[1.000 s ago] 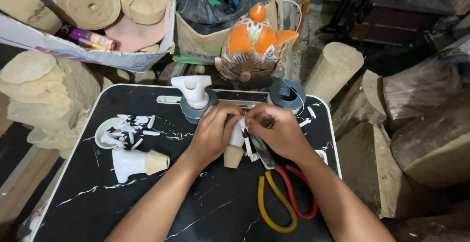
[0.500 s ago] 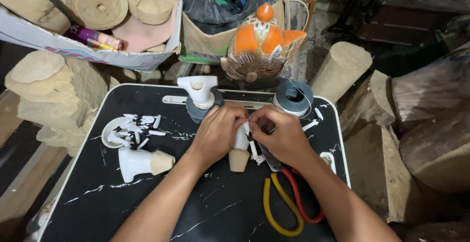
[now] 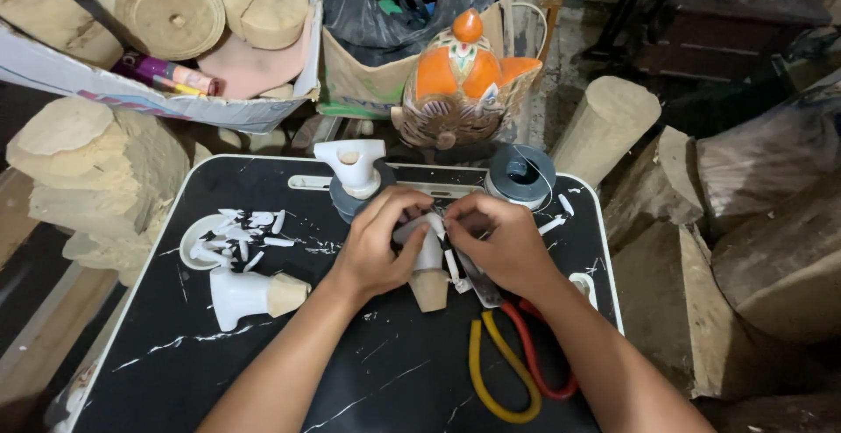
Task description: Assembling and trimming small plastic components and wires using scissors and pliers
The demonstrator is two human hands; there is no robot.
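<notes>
**Gripping a small white piece over a black table**

Working at the middle of the black table (image 3: 263, 380), both hands close on one small white piece (image 3: 428, 249) with a tan wooden base (image 3: 430, 289). The left hand (image 3: 378, 244) wraps it from the side, thumb and fingers curled around its white upper part. The right hand (image 3: 501, 244) meets it from the other side, fingertips pinched at the top of the piece; whether something thin sits between those fingertips cannot be told. The piece stands roughly upright, base down, touching or just above the table.

Just right of the piece lies a pair of pliers (image 3: 517, 354) with one yellow and one red handle, its head partly under the right wrist. Left of the piece, well apart, a similar white part with a wooden end (image 3: 250, 295) lies on its side. Beyond that one, nearer the table's left edge, a small white dish (image 3: 197, 236) holds white shavings (image 3: 241, 227), and more flakes are scattered around it.

At the table's far edge, a white fitting on a grey round base (image 3: 353, 170) stands just behind the left hand, and a spool of wire (image 3: 520, 174) stands behind the right hand. Behind the table sits an orange painted carved figure (image 3: 460, 82). A cardboard box of wood blocks (image 3: 166, 12) lies beyond the far left corner, and rough logs (image 3: 604, 126) stand around the table.
</notes>
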